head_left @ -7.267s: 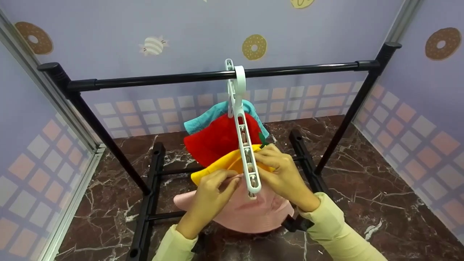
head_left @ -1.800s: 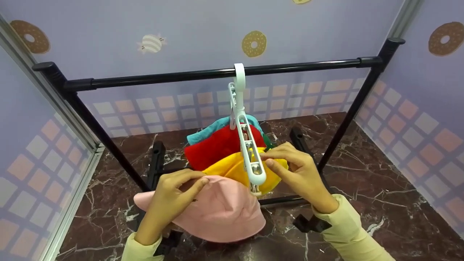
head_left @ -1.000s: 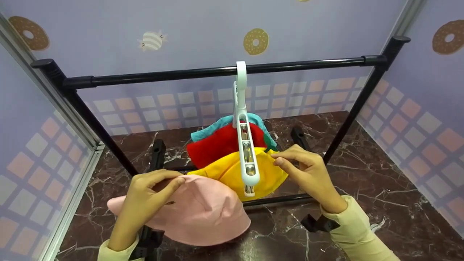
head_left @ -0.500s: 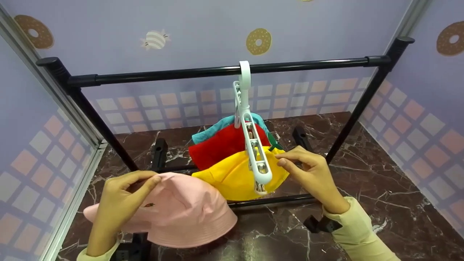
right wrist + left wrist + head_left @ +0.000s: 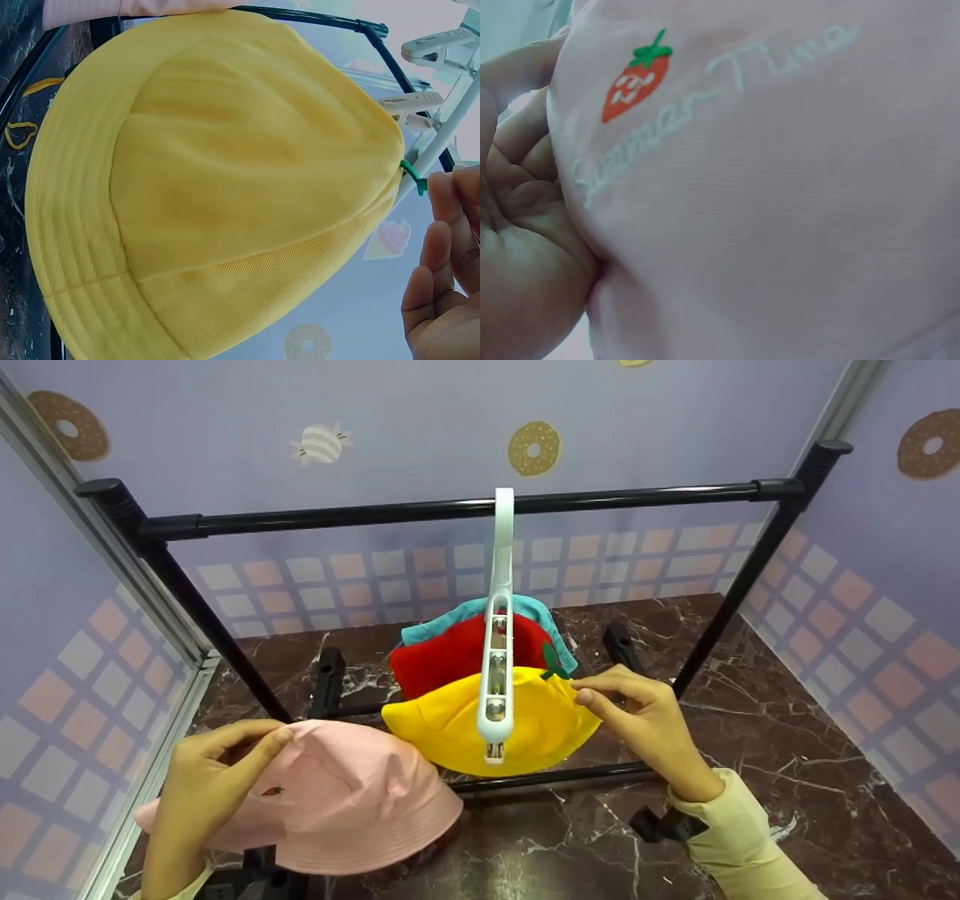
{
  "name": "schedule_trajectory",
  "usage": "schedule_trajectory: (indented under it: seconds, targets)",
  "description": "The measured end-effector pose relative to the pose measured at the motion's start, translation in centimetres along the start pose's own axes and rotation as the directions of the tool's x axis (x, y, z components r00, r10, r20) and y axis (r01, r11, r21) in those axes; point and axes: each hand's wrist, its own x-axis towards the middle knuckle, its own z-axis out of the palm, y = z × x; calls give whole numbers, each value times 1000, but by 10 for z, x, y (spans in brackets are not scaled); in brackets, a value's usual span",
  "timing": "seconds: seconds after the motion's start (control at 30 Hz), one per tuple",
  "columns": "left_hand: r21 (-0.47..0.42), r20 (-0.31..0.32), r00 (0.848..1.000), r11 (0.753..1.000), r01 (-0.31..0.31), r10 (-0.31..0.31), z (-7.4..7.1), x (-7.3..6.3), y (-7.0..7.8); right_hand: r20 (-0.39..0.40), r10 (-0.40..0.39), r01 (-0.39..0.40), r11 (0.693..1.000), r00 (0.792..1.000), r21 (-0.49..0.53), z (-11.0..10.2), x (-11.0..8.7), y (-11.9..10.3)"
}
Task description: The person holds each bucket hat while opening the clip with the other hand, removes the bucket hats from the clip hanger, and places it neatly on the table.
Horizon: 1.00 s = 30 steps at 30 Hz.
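Head view: a white clip hanger [image 5: 502, 574] hooks over the middle of the black bar [image 5: 480, 508] of a rack that stands on a dark marble-patterned surface [image 5: 570, 840]. Its front end points toward the surface's near edge. The left hand [image 5: 210, 772] pinches the top of a pink hat [image 5: 349, 802] between thumb and forefinger, holding it to the left of the hanger, over the near left part of the surface. The pink brim overlaps the left tip of a yellow hat [image 5: 540, 727] in this view; whether the two touch I cannot tell.

The yellow hat hangs below the hanger's front half. The right hand [image 5: 637, 720] is at the hat's upper right, thumb and forefinger brought close together beside the tip of its green stem; whether they grip the stem or the cloth I cannot tell. Behind come a red hat [image 5: 442, 660] and, closest to the surface's back edge, a blue hat [image 5: 450, 622], both partly covered.

Left wrist view: the pink cloth fills most of the frame, with an embroidered strawberry [image 5: 637, 84] above pale lettering that reads "Summer Time", and the hand's curled fingers at its edge.

Right wrist view: a white clip [image 5: 412, 102] sits against the yellow crown, near the green stem [image 5: 407, 171].
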Motion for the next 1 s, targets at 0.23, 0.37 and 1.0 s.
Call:
schedule_trajectory:
  seconds: [0.23,0.37,1.0]
  targets:
    - [39,-36,988,988,150,-149,-14,-4,-1,2,-9,9,1000,1000,30,-2,-1,2]
    - [57,-62,977,977,207,-204,-21,-7,-5,1,-10,9,999,1000,51,-2,-2,4]
    - [94,-169,874,875,475,-456,-55,-18,-36,-38,33,-34,999,999,-19,-7,-5,10]
